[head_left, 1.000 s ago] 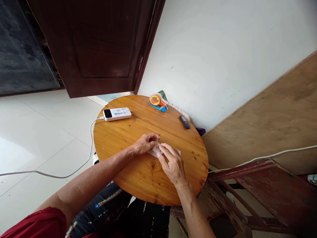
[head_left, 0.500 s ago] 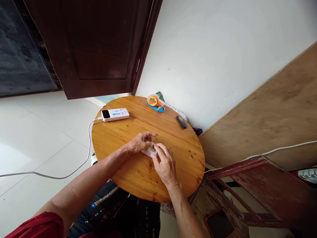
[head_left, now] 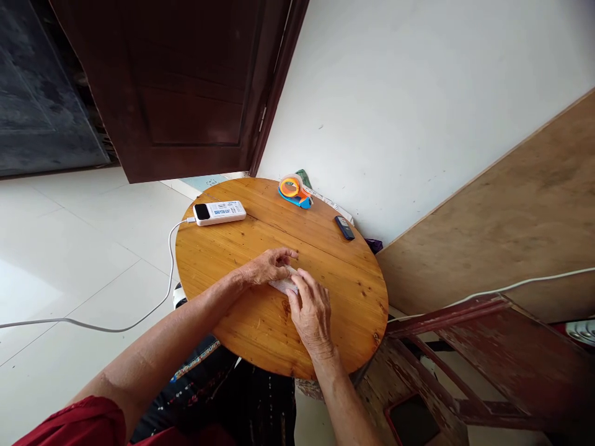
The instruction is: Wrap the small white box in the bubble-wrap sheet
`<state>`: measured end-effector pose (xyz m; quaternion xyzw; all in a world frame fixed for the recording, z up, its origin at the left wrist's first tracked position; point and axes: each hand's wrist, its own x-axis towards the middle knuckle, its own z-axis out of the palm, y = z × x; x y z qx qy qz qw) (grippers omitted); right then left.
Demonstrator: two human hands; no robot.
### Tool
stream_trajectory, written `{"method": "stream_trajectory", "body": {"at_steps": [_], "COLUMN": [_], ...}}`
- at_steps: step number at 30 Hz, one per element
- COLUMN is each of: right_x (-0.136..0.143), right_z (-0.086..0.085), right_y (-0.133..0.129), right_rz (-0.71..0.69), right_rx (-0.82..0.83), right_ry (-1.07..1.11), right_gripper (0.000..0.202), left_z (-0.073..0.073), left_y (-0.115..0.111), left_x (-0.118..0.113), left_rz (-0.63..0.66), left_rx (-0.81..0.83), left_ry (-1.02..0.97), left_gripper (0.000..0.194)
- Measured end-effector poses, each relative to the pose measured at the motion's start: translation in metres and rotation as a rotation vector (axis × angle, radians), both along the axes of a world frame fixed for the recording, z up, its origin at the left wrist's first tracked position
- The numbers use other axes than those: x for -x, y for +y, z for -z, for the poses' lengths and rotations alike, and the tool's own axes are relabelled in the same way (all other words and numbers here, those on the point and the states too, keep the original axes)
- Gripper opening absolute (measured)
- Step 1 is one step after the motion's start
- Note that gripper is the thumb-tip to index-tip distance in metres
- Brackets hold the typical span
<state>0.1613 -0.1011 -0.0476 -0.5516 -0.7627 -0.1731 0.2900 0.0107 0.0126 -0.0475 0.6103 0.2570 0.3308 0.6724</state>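
Observation:
A small, whitish, translucent packet [head_left: 282, 285] lies low over the middle of the round wooden table [head_left: 260, 347], between my two hands. My left hand [head_left: 269, 266] is closed on its upper left part, with the index finger reaching out past it. At its right end, my right hand [head_left: 309, 303] pinches the packet between thumb and fingers. Parts of the packet are covered by the fingers, and what it contains is too small to make out.
A white power bank [head_left: 219, 212] with a cable is at the table's back left. An orange and blue tape dispenser [head_left: 295, 190] stands at the back, a dark blue object [head_left: 344, 228] at the right. A red wooden chair [head_left: 488, 353] is beside the table.
The whole view has shifted slightly. Both hands keep their hold on the packet, whose visible part looks narrower between the fingers.

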Motion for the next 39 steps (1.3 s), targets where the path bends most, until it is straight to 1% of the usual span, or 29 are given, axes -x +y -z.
{"method": "stream_trajectory", "body": {"at_steps": [3, 7, 14, 17, 21, 27, 31, 35, 39], "right_x": [0.000, 0.001, -0.002, -0.003, -0.002, -0.001, -0.002, -0.001, 0.000], "right_z": [0.000, 0.000, 0.003, 0.004, 0.004, 0.004, 0.004, 0.004, 0.002], "right_y": [-0.001, -0.001, 0.001, 0.001, 0.000, 0.000, 0.000, 0.001, -0.001], "right_rz": [0.006, 0.021, -0.021, -0.037, -0.034, -0.045, -0.048, -0.042, -0.023], "right_rx": [-0.018, -0.025, -0.009, 0.002, 0.000, -0.001, -0.008, 0.001, 0.023], "right_ry": [-0.029, -0.054, 0.111, 0.121, 0.125, 0.151, 0.151, 0.176, 0.148], "right_gripper": [0.024, 0.024, 0.027, 0.023, 0.024, 0.022, 0.023, 0.030, 0.027], "left_z": [0.000, -0.002, -0.001, -0.001, -0.005, -0.006, -0.005, -0.004, -0.002], "left_y": [0.000, 0.000, 0.000, -0.002, -0.004, -0.007, -0.009, -0.009, -0.008], "left_x": [0.000, 0.001, 0.000, 0.001, 0.004, 0.006, 0.004, 0.004, 0.004], "left_rz": [0.010, 0.009, 0.000, -0.001, -0.023, -0.086, -0.045, -0.005, 0.011], "left_rx": [0.022, 0.011, 0.009, 0.018, 0.022, -0.037, -0.054, -0.036, -0.023], "left_ry": [0.003, 0.010, -0.009, -0.008, 0.011, 0.068, 0.063, 0.019, -0.002], "left_gripper": [0.054, 0.052, 0.050, 0.050, 0.051, 0.058, 0.061, 0.065, 0.064]}}
